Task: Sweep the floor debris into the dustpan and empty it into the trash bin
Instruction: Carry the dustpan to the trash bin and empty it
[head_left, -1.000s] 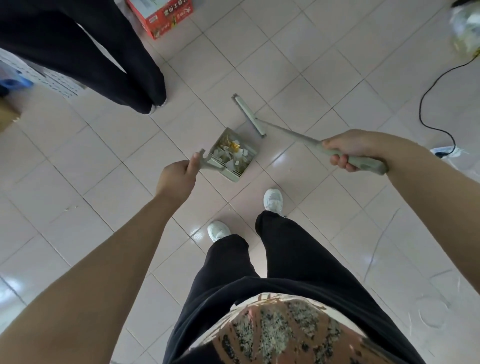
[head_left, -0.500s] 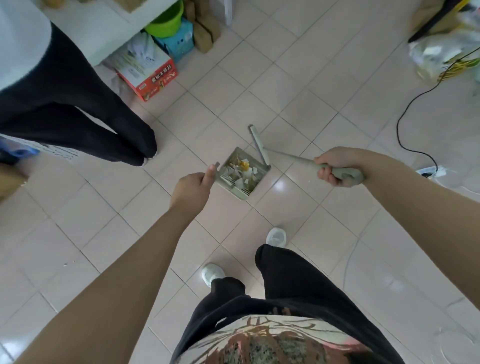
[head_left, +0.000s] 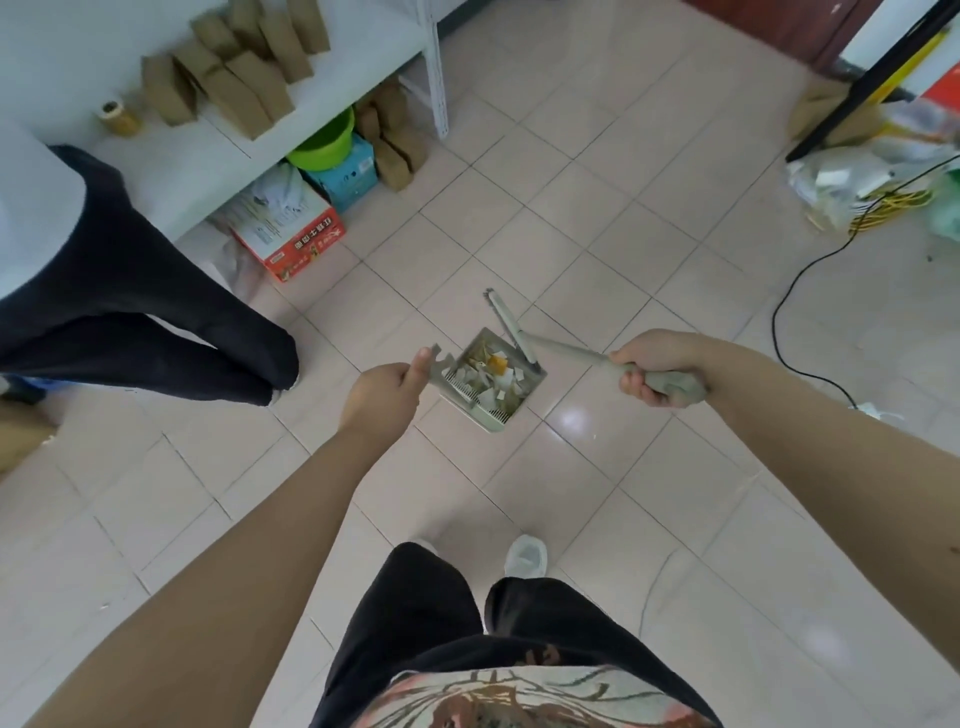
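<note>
Grey-green dustpan (head_left: 493, 387) is held above the tiled floor (head_left: 597, 218), left grip (head_left: 382, 395) clenched on its short handle, thumb pressed along the top. Pan sits just right of that grip, loaded with debris (head_left: 491, 376): white paper scraps plus a few yellow/orange bits. Comb teeth are visible along its near edges.

Right grip (head_left: 652, 371) is wrapped tight around the handle of a matching hand broom (head_left: 511, 327). Shaft runs left from that grip; broom head lies across the pan's far right edge, touching or just over it, can't tell which.

Far side of left grip: red carton (head_left: 291, 234), teal box (head_left: 348, 174), green basin (head_left: 324, 143) under a white shelf (head_left: 208, 150) stacked with brown boxes (head_left: 234, 73). Another person's dark trouser legs (head_left: 135, 312) are left of it. Black cable (head_left: 795, 306) runs beyond right grip; clear bag of waste (head_left: 852, 176) is further out. Wearer's white shoe (head_left: 525, 556) is on the near side, below both grips.
</note>
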